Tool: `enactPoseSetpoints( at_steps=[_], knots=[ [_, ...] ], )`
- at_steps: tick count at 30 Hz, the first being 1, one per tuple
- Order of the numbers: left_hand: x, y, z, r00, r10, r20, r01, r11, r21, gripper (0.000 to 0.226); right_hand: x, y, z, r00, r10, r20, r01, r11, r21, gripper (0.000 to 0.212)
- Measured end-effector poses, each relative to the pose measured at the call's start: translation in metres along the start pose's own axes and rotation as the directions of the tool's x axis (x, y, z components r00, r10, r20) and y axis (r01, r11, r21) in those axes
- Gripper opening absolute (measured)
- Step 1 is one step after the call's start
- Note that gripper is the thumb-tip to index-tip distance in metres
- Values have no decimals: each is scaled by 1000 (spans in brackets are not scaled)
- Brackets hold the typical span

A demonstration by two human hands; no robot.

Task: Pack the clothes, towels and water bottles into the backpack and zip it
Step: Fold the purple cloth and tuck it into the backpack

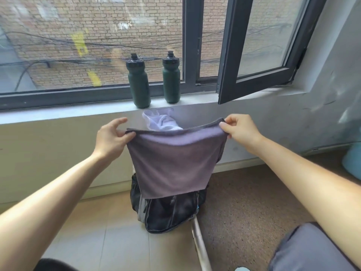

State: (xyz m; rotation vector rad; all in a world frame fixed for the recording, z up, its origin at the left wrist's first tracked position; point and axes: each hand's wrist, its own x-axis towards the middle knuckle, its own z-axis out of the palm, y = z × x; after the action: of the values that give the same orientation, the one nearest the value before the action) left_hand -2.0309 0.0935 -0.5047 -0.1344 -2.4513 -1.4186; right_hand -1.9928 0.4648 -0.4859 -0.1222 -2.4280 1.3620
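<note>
- Nearest me, low and right of the right hand, is a grey cushion (304, 249), with a metal leg (199, 243) beside it.
- My left hand (111, 137) pinches one top corner of the towel (173, 163) and my right hand (241, 130) pinches the other, thumbs against curled fingers. The towel hangs flat between them.
- Below the fingers the backpack (170, 214) stands on the floor, its mouth hidden behind the towel.
- Just beyond the fingers a white cloth (162, 122) pokes up; I cannot tell whether it sits inside the backpack.
- Farther off, two bottles (138, 83) stand upright on the windowsill (78, 112), not yet packed.
- Risk, as I judge it: lowered blind and unfolded, the towel may drape over the backpack's rim or bunch on the white cloth, crowding out the bottles and jamming the zip.
</note>
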Motion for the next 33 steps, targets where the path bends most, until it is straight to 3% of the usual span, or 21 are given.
enactPoseSetpoints(
  at_steps=[3, 8, 13, 20, 25, 33],
  knots=[
    [0, -3, -2, 996, -88, 26, 90, 990, -106, 7, 1, 5, 0, 998, 28, -57, -25, 999, 44, 11],
    [-6, 15, 7, 974, -194, 117, 224, 908, -353, 25, 4, 9, 4, 986, 149, -73, -138, 982, 129, 21],
    [-8, 25, 5, 983, -166, 83, 186, 880, -437, 26, 1, 2, 4, 981, 169, -92, -146, 966, 214, 20],
    [-15, 47, 19, 977, -215, -14, 190, 891, -413, 24, -14, -32, 17, 991, 130, 33, -133, 913, 386, 10],
    [-33, 75, 31, 977, -153, 146, 203, 875, -439, 14, -31, -58, 28, 983, 63, 171, -134, 887, 442, 14],
    [-58, 94, 46, 941, -47, 335, 200, 875, -441, 9, -58, -75, 50, 910, -80, 407, -107, 903, 416, 11]
  ],
)
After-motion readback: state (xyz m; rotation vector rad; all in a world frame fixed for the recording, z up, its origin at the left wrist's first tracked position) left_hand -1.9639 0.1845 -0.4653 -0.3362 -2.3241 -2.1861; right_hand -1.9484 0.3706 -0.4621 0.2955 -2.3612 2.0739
